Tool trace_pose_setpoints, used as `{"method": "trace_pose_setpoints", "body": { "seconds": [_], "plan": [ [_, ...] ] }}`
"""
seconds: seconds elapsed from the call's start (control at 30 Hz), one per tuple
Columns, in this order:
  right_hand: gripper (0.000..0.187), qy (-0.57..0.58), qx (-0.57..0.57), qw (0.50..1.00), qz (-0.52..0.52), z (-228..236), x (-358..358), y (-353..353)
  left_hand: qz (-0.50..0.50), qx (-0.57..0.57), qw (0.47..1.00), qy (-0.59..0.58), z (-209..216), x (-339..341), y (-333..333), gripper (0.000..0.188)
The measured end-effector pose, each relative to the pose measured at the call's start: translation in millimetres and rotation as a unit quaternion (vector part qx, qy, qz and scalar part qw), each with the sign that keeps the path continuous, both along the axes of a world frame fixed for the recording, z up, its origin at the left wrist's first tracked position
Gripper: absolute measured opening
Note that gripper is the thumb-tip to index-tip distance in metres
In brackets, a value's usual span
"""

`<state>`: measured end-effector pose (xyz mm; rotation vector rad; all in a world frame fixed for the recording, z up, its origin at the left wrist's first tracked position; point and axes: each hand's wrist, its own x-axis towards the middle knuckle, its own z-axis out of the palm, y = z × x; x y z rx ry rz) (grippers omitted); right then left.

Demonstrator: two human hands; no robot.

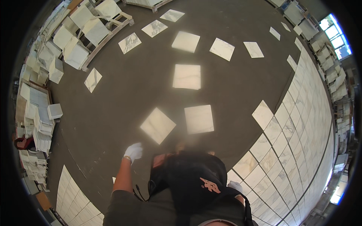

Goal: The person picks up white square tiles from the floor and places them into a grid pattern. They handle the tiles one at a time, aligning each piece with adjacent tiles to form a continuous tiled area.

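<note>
My left hand [134,151], in a white glove with a bracelet at the wrist, hangs over the dark floor at the lower left. It holds nothing that I can see, and its fingers are loosely bent and a little apart. My right hand [235,186], also in a white glove, is low at my right side beside the laid floor tiles [269,162]; its fingers are mostly hidden. Nearest my left hand, a square white marble tile [158,125] lies turned on its corner. To its right lies another marble tile [199,119], with a third tile [187,77] farther ahead.
Several loose marble tiles [222,49] lie scattered across the dark grey floor [113,101]. Stacked tiles on wooden pallets [109,37] line the left side. More tile stacks [332,71] stand along the far right, near a window [335,35]. Another tiled strip [73,196] is at lower left.
</note>
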<state>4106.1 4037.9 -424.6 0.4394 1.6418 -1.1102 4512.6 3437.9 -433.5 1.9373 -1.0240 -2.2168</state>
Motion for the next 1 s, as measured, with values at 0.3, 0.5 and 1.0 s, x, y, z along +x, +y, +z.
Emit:
{"method": "trace_pose_setpoints", "body": {
  "seconds": [0.3, 0.5, 1.0],
  "plan": [
    [0.019, -0.027, 0.124, 0.992, 0.007, -60, -185, 49, -0.121, -0.099, 0.986, -0.058, -74, -127, 4, 0.06],
    [0.027, 0.054, 0.103, 0.992, 0.05, -33, -440, -1, 0.052, 0.103, 0.993, -0.005, -23, -274, 60, 0.051],
    [0.058, 0.217, 0.072, 0.903, 0.363, 51, -812, -467, 0.237, 0.091, 0.966, 0.041, -97, -451, 71, 0.021]
  ]
}}
